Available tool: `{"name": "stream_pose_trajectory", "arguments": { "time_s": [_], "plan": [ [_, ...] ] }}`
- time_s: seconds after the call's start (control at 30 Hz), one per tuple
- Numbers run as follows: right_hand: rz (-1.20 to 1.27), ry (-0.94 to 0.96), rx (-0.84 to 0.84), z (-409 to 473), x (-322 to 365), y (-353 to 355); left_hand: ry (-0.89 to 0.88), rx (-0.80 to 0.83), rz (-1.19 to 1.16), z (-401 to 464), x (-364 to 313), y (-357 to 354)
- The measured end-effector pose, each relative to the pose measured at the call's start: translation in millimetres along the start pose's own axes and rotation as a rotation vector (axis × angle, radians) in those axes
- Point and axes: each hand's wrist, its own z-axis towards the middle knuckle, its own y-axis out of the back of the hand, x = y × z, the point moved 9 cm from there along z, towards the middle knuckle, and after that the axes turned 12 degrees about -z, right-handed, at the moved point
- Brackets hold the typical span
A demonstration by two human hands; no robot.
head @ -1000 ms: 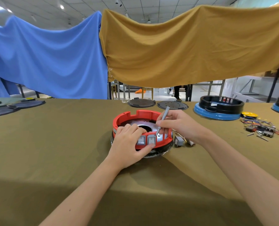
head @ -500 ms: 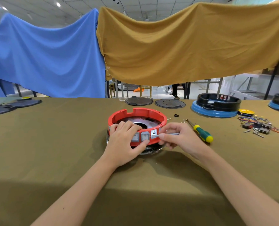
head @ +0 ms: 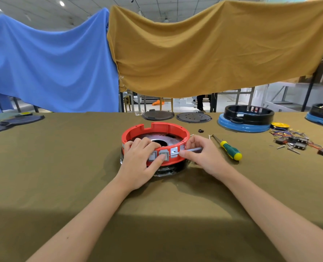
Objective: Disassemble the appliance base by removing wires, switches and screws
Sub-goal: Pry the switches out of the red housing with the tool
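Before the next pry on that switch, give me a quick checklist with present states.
1. Left hand braces the red appliance base: ok.
2. Right hand pinches the thin metal tool: ok.
3. Tool tip at the rightmost switch slot: ok.
4. Tip under the switch edge: cannot tell.
5. Left thumb away from the tip: not ok, one switch over.
6. Green-handled screwdriver lying apart: ok.
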Motion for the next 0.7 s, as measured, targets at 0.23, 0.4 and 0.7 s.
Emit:
{"name": "stream_pose_trajectory", "arguments": {
  "time_s": [0.23,0.4,0.7],
  "plan": [
    [-0.248,0.144,-0.046,1.2,6.9,-3.3,-0.008,0.001,-0.052,0.4,-1.6,2.9],
    [-0.476,0.254,-0.049,0.8,16.7,-12.2,-0.002,0.001,-0.083,-0.2,-2.3,4.0],
    [-0.625,0.370,0.020,2.1,24.5,-22.7,-0.010,-0.016,-0.091,0.1,-2.7,5.4]
  ]
}}
